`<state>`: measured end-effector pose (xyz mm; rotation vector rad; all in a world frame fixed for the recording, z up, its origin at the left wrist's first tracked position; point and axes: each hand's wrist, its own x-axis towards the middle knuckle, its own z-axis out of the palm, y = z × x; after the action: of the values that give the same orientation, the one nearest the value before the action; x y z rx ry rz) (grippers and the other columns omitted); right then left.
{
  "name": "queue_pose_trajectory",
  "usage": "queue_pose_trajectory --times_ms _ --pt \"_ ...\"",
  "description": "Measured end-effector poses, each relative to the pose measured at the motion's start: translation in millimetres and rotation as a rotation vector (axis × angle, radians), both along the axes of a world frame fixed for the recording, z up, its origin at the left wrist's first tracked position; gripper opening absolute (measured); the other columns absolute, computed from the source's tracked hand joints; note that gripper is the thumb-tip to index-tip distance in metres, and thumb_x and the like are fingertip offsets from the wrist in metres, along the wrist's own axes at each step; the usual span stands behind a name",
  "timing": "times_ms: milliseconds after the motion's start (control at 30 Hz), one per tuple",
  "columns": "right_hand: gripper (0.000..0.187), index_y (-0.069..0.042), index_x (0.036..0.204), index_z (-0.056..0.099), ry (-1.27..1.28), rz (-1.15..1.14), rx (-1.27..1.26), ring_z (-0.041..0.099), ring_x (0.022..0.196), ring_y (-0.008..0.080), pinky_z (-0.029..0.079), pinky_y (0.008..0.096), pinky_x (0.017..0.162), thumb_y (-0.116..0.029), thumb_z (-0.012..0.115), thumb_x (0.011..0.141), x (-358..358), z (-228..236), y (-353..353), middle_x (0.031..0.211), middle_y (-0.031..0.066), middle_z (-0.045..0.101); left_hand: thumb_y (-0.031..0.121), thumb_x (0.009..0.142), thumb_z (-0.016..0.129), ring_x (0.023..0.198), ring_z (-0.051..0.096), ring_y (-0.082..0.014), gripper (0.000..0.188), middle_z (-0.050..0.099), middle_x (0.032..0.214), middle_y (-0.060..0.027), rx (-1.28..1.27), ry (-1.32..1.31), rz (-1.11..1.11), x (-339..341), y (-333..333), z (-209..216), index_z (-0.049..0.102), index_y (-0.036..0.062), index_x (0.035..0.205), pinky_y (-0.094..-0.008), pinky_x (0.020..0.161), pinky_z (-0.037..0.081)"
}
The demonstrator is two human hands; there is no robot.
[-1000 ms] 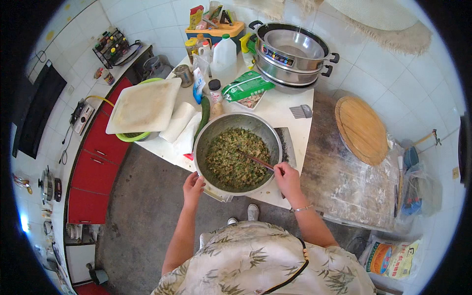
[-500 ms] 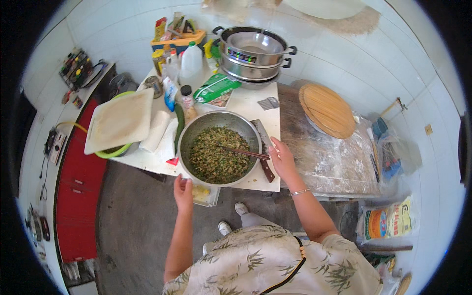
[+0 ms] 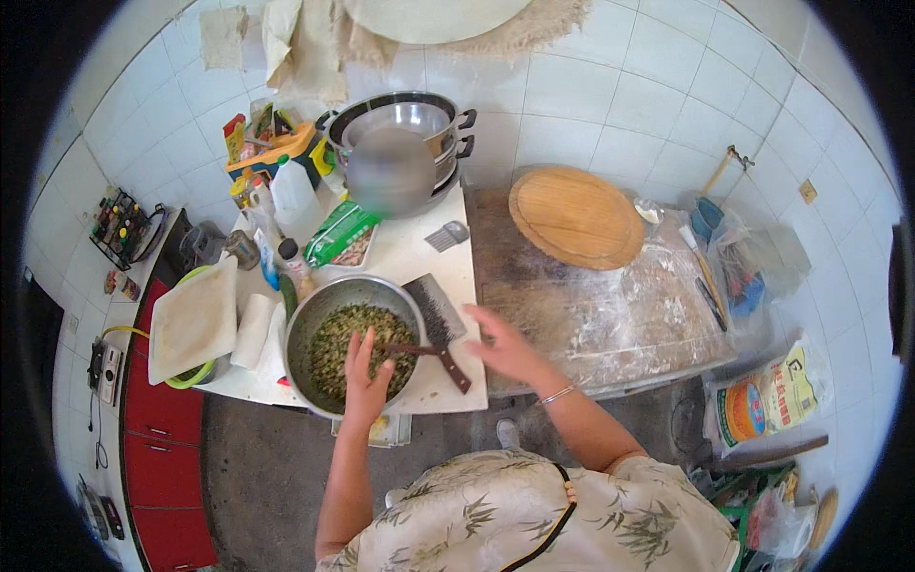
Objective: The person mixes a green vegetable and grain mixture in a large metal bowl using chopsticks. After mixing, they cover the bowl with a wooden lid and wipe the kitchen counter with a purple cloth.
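A steel mixing bowl [image 3: 298, 355] of chopped green-and-brown filling [image 3: 333, 341] stands at the front of the white table [image 3: 419, 396]. My left hand [image 3: 364, 384], fingers spread, is over the bowl's near side and holds nothing. To the right, past the table's edge, my right hand [image 3: 503, 349] is empty with its fingers apart. Brown chopsticks [image 3: 412, 350] lie in the bowl and stick out over its right rim. A cleaver [image 3: 434, 307] rests beside the bowl, nearest my right hand, its wooden handle pointing toward me.
Behind the bowl are a green bag [image 3: 341, 232], a metal scraper [image 3: 446, 235] and a steamer pot [image 3: 444, 143]. A white cutting board [image 3: 193, 318] covers a green-rimmed basin at left. On the right, a round wooden lid [image 3: 577, 217] sits on a floured wooden worktop [image 3: 610, 319].
My left hand has moved from beside the bowl's left rim to over its near side. My right hand stays right of the cleaver. The view has shifted, placing the table lower and farther left.
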<state>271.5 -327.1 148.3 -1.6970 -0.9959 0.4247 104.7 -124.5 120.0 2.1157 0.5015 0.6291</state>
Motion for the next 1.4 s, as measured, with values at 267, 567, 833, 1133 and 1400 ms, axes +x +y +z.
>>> queue_pose_trajectory --times_ms 267,567,833,1133,1400 --pt "0.031 -0.006 0.113 0.055 0.709 -0.83 0.396 0.056 0.089 0.0153 0.049 0.0304 0.072 -0.022 0.057 0.087 243.1 -96.8 -173.5 0.107 0.0052 0.058 0.024 0.091 0.051 0.114 0.047 -0.0195 0.045 0.047 0.127 -0.0069 -0.785 -0.014 -0.172 211.4 -71.3 -35.6 0.04 0.0084 0.132 -0.0345 0.09 0.04" --pt "0.03 -0.008 0.109 0.051 1.025 -0.944 0.45 0.053 0.085 0.019 0.048 0.0355 0.071 -0.026 0.057 0.085 361.7 -151.7 -234.0 0.1 0.0056 0.053 0.02 0.089 0.052 0.114 0.045 -0.0226 0.051 0.046 0.126 -0.0092 -1.288 0.114 -0.213 401.0 -152.7 -82.1 0.033 0.0071 0.134 -0.0369 0.09 0.04" --pt "0.027 -0.005 0.102 0.051 1.196 -0.89 0.531 0.055 0.079 0.0211 0.049 0.0354 0.069 -0.025 0.057 0.085 383.9 -166.0 -250.4 0.094 0.0083 0.057 0.025 0.09 0.051 0.099 0.051 -0.0224 0.04 0.05 0.114 -0.0125 -1.588 0.084 0.05 454.0 -164.5 -120.2 0.04 0.0029 0.122 -0.0345 0.079 0.044" --pt "0.027 -0.004 0.1 0.051 1.264 -0.886 0.531 0.057 0.071 0.0194 0.049 0.0345 0.063 -0.026 0.056 0.086 398.8 -166.4 -255.0 0.089 0.009 0.058 0.023 0.087 0.055 0.058 0.052 -0.0148 0.022 0.056 0.073 -0.0072 -1.549 0.151 0.096 491.3 -172.9 -112.5 0.052 0.0022 0.09 -0.0262 0.046 0.04" --pt "0.024 -0.007 0.102 0.052 0.922 -0.98 0.435 0.056 0.061 0.0161 0.048 0.0281 0.048 -0.026 0.053 0.086 427.0 -138.6 -247.0 0.085 0.0051 0.057 0.014 0.084 0.055 0.052 0.048 -0.0132 0.011 0.049 0.066 -0.004 -1.205 0.004 0.204 508.4 -148.2 -106.0 0.052 0.005 0.091 -0.0261 0.041 0.037"
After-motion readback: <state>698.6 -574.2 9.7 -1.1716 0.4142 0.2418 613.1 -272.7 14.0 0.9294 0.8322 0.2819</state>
